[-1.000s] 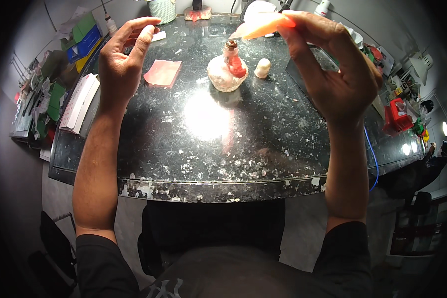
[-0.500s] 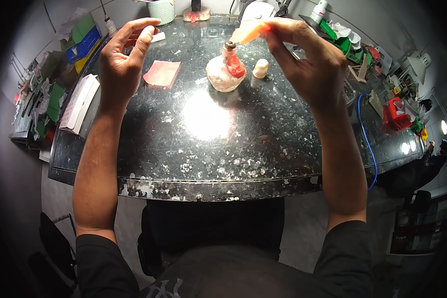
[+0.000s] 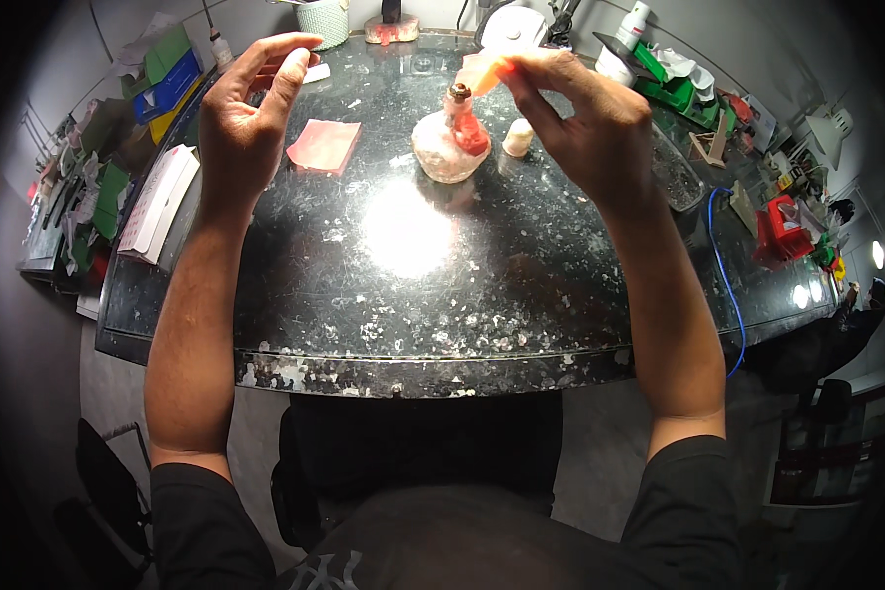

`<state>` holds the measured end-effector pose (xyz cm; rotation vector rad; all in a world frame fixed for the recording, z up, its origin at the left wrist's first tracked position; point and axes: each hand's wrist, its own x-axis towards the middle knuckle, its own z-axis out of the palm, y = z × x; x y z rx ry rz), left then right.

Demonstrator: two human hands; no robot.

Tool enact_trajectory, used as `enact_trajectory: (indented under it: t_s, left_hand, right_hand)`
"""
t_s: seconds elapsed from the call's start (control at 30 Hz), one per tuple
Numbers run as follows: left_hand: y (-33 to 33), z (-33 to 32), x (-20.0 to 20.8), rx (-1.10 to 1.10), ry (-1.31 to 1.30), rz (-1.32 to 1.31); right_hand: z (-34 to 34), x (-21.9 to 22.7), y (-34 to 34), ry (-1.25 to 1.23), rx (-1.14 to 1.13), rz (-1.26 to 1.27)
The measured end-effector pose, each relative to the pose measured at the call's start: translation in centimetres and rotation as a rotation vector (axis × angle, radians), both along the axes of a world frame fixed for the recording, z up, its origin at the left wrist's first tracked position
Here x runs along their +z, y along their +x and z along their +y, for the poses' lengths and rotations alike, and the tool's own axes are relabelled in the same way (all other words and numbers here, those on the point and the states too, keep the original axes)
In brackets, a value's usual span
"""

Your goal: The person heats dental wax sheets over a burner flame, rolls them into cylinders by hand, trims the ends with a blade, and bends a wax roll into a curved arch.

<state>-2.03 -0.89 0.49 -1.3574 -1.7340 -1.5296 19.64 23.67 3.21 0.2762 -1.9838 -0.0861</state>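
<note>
Head view, only one here, and I'm using the round bottle as the middle of the clock. That bottle (image 3: 445, 149) stands upright on the scuffed black table (image 3: 521, 285), whitish and cloudy with red runs down its right side and a dark metal neck on top.

Right hand (image 3: 600, 128) is out at about 3 o'clock, back of the hand mostly up, with thumb and forefinger pinched on a thin pinkish-orange sheet (image 3: 485, 75). That sheet sits at roughly 1 o'clock, right by the bottle's neck, and it's glowing orange near the fingertips and paler pink toward the far end. Honestly can't tell if it's touching the neck or just beside it.

Left hand (image 3: 244, 123) is over at 9 o'clock, thumb and forefinger apart, other fingers loosely curled, nothing in its grip that I can see. Closest stuff to it: a small white block (image 3: 318, 74) at 10, just past the fingertips, and a flat pink square (image 3: 324, 146) at 9, lying between that hand and the bottle.

A cream rounded cap (image 3: 517, 139) stands near the bottle at 3, partly tucked behind the right hand's side. Further out there's a pale woven cup (image 3: 322, 24) between 10 and 11, a long white box (image 3: 159, 202) a touch below 9, a blue cable (image 3: 723, 285) at 4 and a red bin (image 3: 785, 228) between 3 and 4.
</note>
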Motion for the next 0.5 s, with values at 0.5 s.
enact_trajectory:
  t_s: [0.5]
  left_hand:
    - [0.0, -0.3, 0.2, 0.024, -0.081, 0.004]
  right_hand:
    - [2.3, -2.0, -2.4, 0.079, 0.053, -0.047]
